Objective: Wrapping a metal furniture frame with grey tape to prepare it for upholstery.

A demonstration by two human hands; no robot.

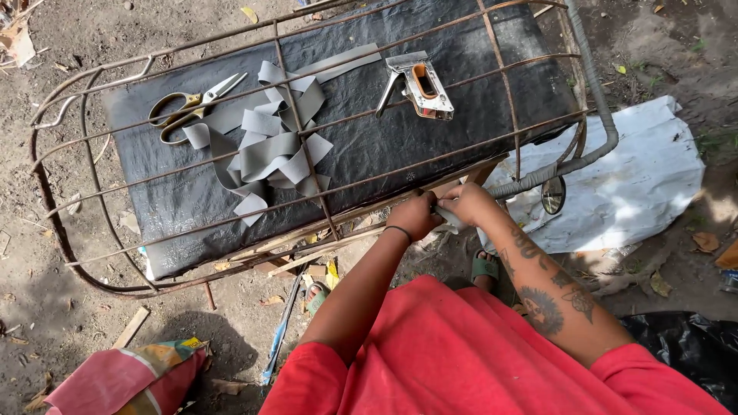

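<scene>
Where the rusty curved metal-rod frame meets the near edge of the black sheet-covered board, a flat grey strip of webbing is pinched between both hands. The left hand has its fingers curled shut around the strip and pressed against the lowest rod, seemingly to anchor it there; the right hand closes on the strip's other side, apparently pulling it taut. On the board beyond lies a loose pile of cut grey webbing strips, threaded partly under the rods, within easy reach. Left of it rest gold-handled scissors, and to the right a silver staple gun with an orange insert. A grey corrugated hose runs along the frame's right side, above a crumpled white sheet on the dirt.
</scene>
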